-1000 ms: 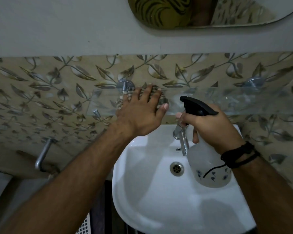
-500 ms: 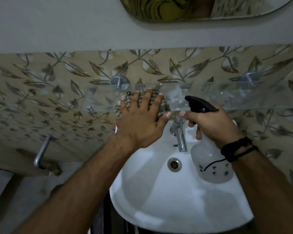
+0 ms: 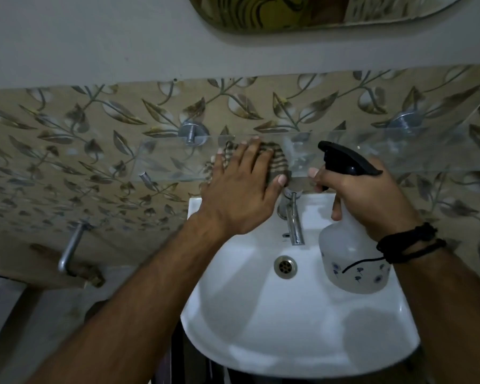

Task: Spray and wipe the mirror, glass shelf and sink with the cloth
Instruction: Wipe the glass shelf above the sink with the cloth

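Rightward along the one glass shelf (image 3: 416,153) has slid the left hand (image 3: 241,189), fingers flat, pressing one cloth (image 3: 280,159); right hand (image 3: 372,200) grips one spray bottle (image 3: 349,256) over one white sink (image 3: 261,314), leaf-patterned tiles (image 3: 67,151) behind.

No legible text, label, brand name, number or sign appears anywhere in the head view. The spray bottle (image 3: 354,261) carries only a printed motif of small blue flowers, without lettering. The wall tiles (image 3: 94,134) bear a repeating leaf-and-vine pattern, likewise without characters. The sink (image 3: 261,328) and tap (image 3: 293,220) show no visible maker's mark, and the mirror (image 3: 316,12) reflects no readable writing.
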